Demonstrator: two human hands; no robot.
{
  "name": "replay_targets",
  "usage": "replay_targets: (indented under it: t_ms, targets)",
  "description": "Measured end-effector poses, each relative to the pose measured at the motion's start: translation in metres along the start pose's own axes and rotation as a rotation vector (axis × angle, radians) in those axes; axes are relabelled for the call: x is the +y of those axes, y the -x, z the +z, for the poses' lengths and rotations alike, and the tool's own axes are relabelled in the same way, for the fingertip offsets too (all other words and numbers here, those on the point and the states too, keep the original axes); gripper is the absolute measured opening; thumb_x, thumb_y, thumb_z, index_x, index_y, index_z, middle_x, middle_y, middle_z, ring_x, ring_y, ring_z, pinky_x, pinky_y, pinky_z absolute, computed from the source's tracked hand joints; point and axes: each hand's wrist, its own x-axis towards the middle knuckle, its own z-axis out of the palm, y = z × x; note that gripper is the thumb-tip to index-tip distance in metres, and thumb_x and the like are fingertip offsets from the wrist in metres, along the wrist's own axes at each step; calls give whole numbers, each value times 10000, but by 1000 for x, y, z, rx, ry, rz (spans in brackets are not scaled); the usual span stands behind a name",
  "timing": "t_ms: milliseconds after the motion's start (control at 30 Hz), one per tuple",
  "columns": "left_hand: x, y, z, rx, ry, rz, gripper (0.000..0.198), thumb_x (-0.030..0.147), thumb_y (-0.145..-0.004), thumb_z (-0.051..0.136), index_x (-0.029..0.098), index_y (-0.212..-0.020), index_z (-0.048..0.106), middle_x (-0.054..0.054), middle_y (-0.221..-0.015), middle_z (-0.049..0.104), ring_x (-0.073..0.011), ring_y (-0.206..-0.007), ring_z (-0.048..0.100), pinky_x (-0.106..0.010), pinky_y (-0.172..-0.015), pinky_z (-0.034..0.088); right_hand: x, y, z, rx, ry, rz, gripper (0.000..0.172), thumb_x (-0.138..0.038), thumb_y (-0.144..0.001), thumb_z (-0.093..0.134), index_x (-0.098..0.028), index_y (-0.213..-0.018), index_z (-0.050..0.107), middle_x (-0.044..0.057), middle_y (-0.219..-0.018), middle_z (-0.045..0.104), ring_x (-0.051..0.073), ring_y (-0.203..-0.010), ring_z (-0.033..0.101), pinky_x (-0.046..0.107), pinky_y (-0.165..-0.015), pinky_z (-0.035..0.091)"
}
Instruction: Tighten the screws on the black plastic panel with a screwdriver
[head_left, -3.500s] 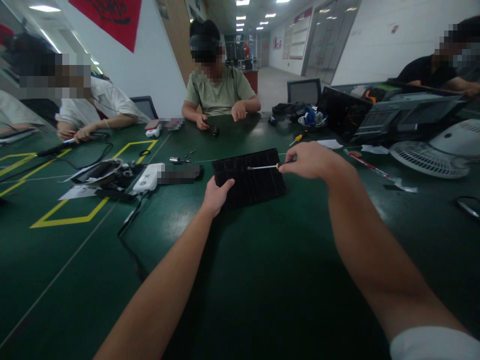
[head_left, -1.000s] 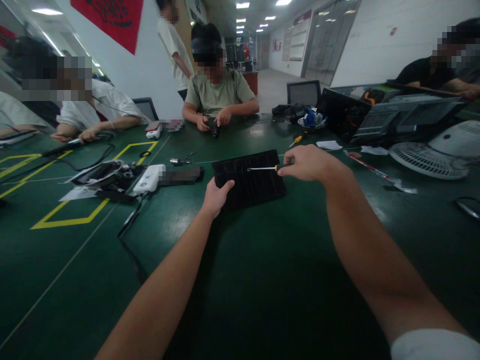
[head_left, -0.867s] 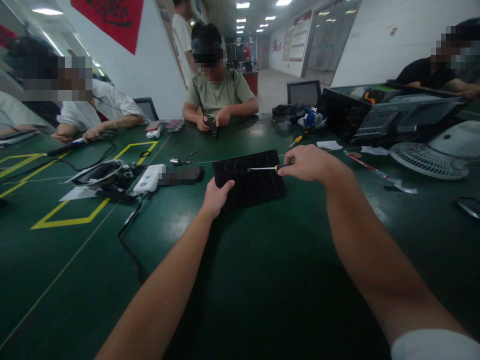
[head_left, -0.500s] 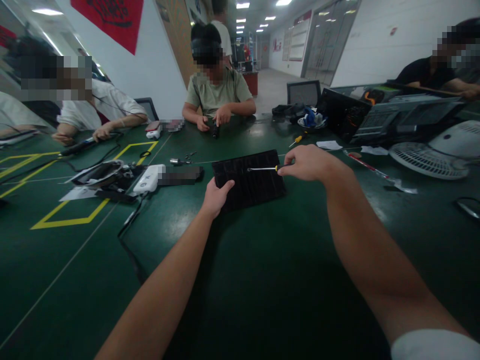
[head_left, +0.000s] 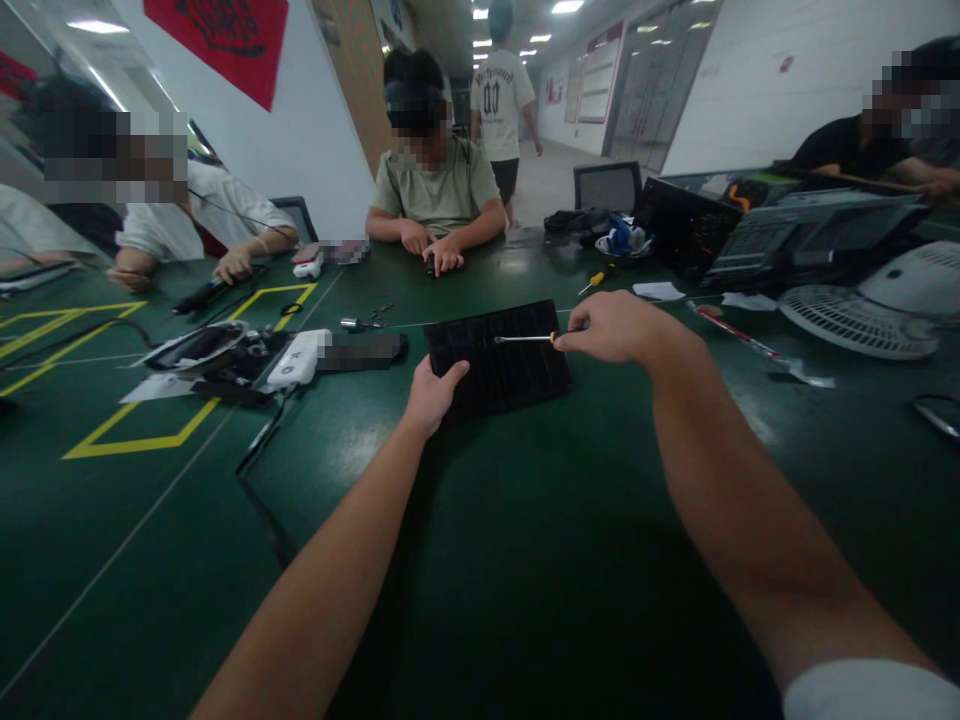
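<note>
A flat, black rectangular panel [head_left: 510, 375] with faint ridges is propped up above the green table in front of me. My left hand [head_left: 436, 393] grips its left edge, thumb on the near face and the other fingers hidden behind. In my right hand [head_left: 615, 325] is a screwdriver [head_left: 525, 338] with a thin metal shaft and a black-and-yellow handle, pinched by the fingers. The shaft points left across the panel, and its tip lies over the panel's upper middle. Whether the tip touches a screw is too small to tell.
Left of the panel lie a white device [head_left: 298, 358] with a cable, a dark pouch [head_left: 206, 350] and small metal parts [head_left: 361, 323]. A yellow-handled screwdriver [head_left: 592, 282], a white fan [head_left: 862, 305] and a computer case [head_left: 810, 235] are at the right. Other people sit around the table [head_left: 525, 540].
My hands, the panel and the screwdriver look almost unchanged. Across the table, a person's hands have drawn together, the left co-worker's hand has shifted right, and a standing person has walked into the corridor.
</note>
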Motion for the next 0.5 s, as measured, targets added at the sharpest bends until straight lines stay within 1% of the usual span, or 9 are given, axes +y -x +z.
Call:
replay_targets:
  t_ms: [300, 400, 500]
  targets:
    - [-2, -2, -2, -9, -10, 4, 406, 293, -723, 857, 184, -1088, 717, -105, -1111, 786, -296, -1059, 744, -513, -1023, 571, 1, -2, 3, -7, 33, 13, 398, -574, -913, 615, -237, -990, 813, 119, -1094, 780, 334, -1053, 691, 423, -814, 515]
    - [-3, -2, -2, -20, 0, 4, 403, 292, -726, 857, 187, -1091, 719, -100, -1118, 786, -293, -1068, 744, -508, -1034, 569, 1, -3, 3, -13, 23, 21, 410, -585, -916, 602, -231, -972, 802, 122, -1068, 778, 329, -1028, 694, 416, -791, 508]
    - [-4, -2, -3, -21, 9, 7, 407, 287, -724, 857, 188, -1093, 719, -100, -1119, 786, -293, -1070, 744, -509, -1037, 567, 2, -3, 3, -10, 5, 8, 368, -570, -874, 669, -230, -959, 781, 112, -1041, 771, 306, -984, 693, 393, -757, 500]
